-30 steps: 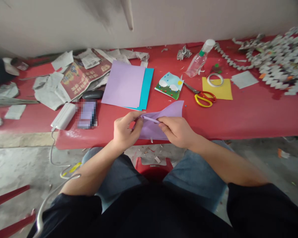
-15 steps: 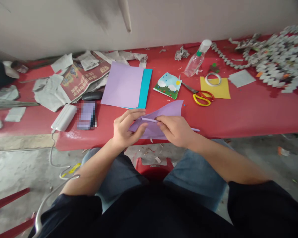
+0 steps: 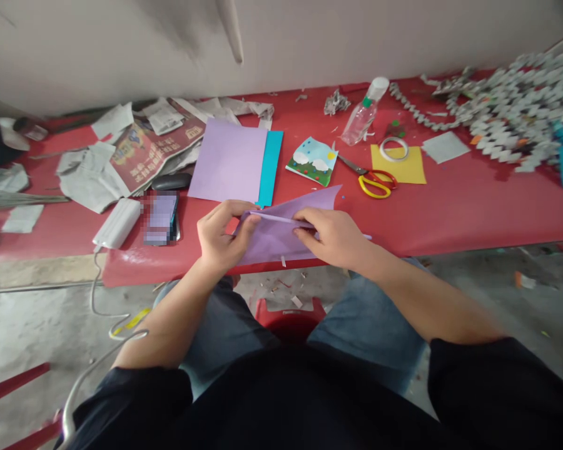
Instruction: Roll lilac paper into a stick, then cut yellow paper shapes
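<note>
A purple sheet (image 3: 274,240) lies at the table's front edge, its far right corner raised. Along it runs a thin, pale purple roll or folded strip (image 3: 276,218) between my hands. My left hand (image 3: 225,234) pinches the left end with thumb and fingers. The fingers of my right hand (image 3: 331,234) are closed on the strip's right part. A pale tip sticks out beyond my right hand. Behind the hands lie a flat light purple sheet (image 3: 229,159) and a turquoise sheet (image 3: 271,165) under it.
On the red table (image 3: 450,215) are scissors (image 3: 375,181), a tape roll (image 3: 394,149) on yellow paper (image 3: 413,170), a picture card (image 3: 312,160), a bottle (image 3: 361,119), a phone (image 3: 161,219), a white device (image 3: 117,223), newspaper (image 3: 145,156) and folded paper chains (image 3: 525,112).
My left hand has moved left and slightly up along the strip, so more of it shows between my hands. The whole view has shifted slightly.
</note>
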### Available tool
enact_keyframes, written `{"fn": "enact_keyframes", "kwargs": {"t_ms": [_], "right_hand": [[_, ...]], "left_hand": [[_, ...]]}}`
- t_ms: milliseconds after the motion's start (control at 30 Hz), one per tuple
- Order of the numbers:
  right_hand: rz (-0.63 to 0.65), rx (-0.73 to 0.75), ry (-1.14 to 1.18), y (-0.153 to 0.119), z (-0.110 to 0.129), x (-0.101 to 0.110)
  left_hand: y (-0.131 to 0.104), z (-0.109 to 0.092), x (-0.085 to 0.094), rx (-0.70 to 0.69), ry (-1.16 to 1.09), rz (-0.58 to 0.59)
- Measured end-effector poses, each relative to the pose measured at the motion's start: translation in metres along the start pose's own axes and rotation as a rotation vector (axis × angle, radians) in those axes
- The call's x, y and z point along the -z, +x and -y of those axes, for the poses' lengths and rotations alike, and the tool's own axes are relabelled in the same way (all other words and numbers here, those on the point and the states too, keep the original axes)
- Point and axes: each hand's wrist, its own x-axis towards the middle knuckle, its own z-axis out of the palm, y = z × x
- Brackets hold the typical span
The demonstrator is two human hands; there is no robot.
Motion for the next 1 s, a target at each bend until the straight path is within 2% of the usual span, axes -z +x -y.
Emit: {"fn": "enact_keyframes", "kwargs": {"t_ms": [200,367,433,533,633,800,1000], "right_hand": [[-0.055,-0.032,-0.011,0.002,-0.003,-0.002],[-0.026,-0.005,-0.02,0.002,0.001,-0.009],[-0.022,0.003,-0.029,0.002,0.0,-0.01],[-0.029,-0.01,-0.021,0.002,-0.002,-0.01],[-0.044,-0.037,-0.009,0.002,-0.007,-0.009],[-0.092,-0.056,0.066,0.0,-0.013,-0.009],[-0.099,-0.05,0.132,-0.002,-0.013,-0.01]], "left_hand": [[0.003,0.004,0.004,0.095,-0.048,-0.09],[-0.004,-0.006,-0.001,0.054,-0.014,0.066],[-0.005,-0.009,-0.002,0.043,-0.007,0.081],[-0.004,-0.007,-0.002,0.092,-0.022,0.043],[0.0,0.001,0.001,0.14,-0.062,-0.044],[0.004,0.009,0.004,0.153,-0.05,-0.155],[0.003,0.01,0.003,0.14,-0.015,-0.152]]}}
